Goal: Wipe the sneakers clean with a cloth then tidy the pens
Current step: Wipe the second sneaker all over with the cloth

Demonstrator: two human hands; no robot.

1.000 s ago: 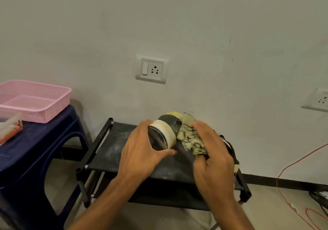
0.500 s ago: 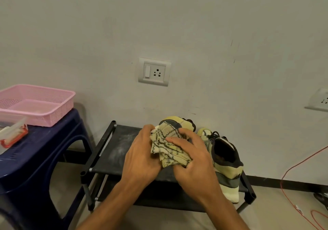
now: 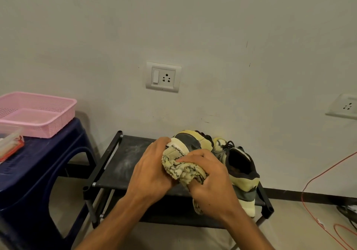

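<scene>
Now, head view: left hand (image 3: 152,170) grips the sneaker (image 3: 190,140) over the black rack (image 3: 123,164) to steady it, right hand (image 3: 210,184) clutches the bunched cloth (image 3: 179,167) against its side, second sneaker (image 3: 241,170) stands just beside on the rack, while the clear box (image 3: 9,143) by the pink basket (image 3: 38,112) holds something too blurred to name.

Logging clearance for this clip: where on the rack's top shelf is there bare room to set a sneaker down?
The shelf is bare, though dusty, between its left rail and the left hand. Its right half is crowded: the right hand, the cloth, the held sneaker and the second sneaker.
</scene>
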